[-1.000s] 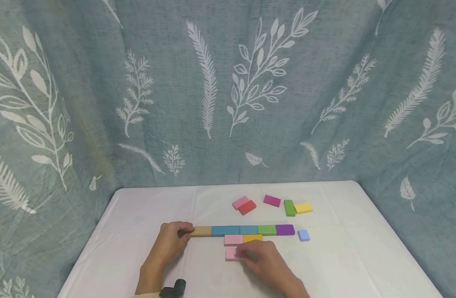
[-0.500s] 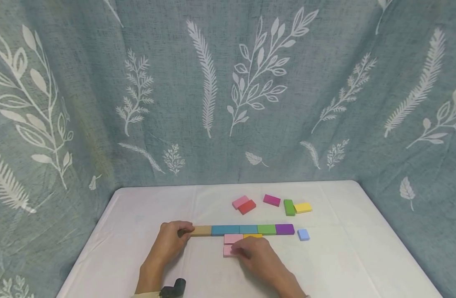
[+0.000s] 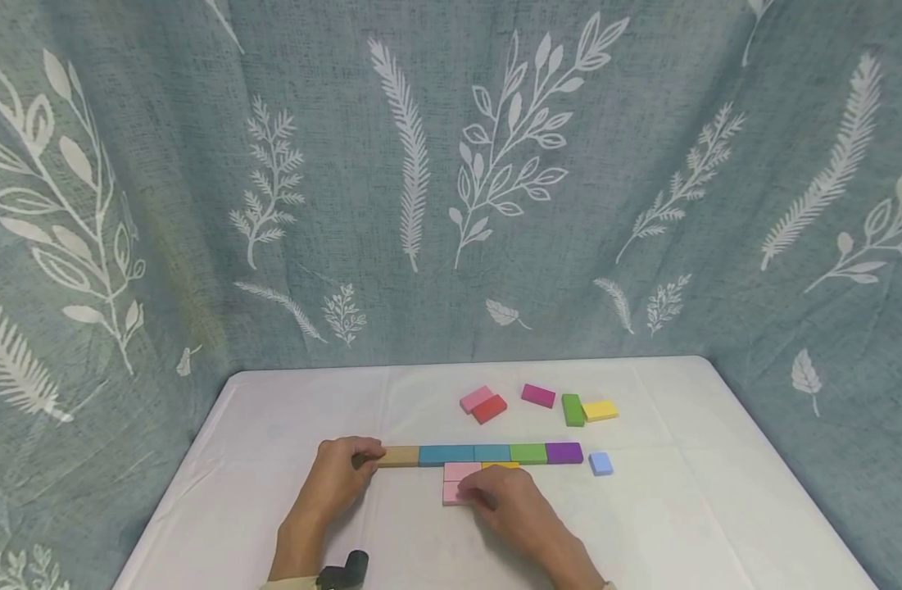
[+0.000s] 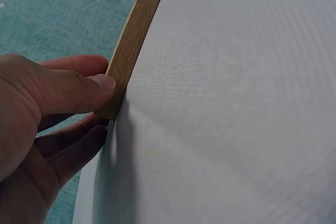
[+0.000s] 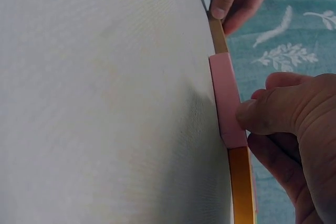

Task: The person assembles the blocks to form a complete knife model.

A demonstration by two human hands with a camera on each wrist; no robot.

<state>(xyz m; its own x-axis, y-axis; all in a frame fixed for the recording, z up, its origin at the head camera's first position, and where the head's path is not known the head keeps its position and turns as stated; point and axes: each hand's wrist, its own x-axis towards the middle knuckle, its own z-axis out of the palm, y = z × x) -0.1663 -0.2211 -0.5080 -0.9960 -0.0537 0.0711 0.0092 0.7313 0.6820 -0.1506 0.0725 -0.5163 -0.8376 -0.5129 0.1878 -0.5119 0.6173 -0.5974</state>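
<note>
A straight row of coloured blocks lies across the table, with a natural wood block [image 3: 401, 456] at its left end. My left hand [image 3: 340, 479] pinches that end, thumb on the front face in the left wrist view. Below the row, a pink block [image 3: 461, 471] and an orange block [image 3: 500, 465] lie side by side against it. A second pink block [image 3: 452, 492] sits flush against the first one's near side. My right hand [image 3: 513, 508] pinches this nearer block; its thumb [image 5: 252, 116] is on the front face, and the hand covers its right part.
Teal blocks [image 3: 446, 455], a green block [image 3: 528, 453] and a purple block [image 3: 564, 452] continue the row. A small blue block [image 3: 601, 464] lies to its right. Loose pink, red [image 3: 489, 409], magenta [image 3: 538, 396], green and yellow [image 3: 600, 410] blocks are farther back, before a leaf-patterned curtain [image 3: 451, 205].
My right hand has slid the nearer pink block away from me, closing the gap to the first pink block. My left hand has kept its place on the wood block.
</note>
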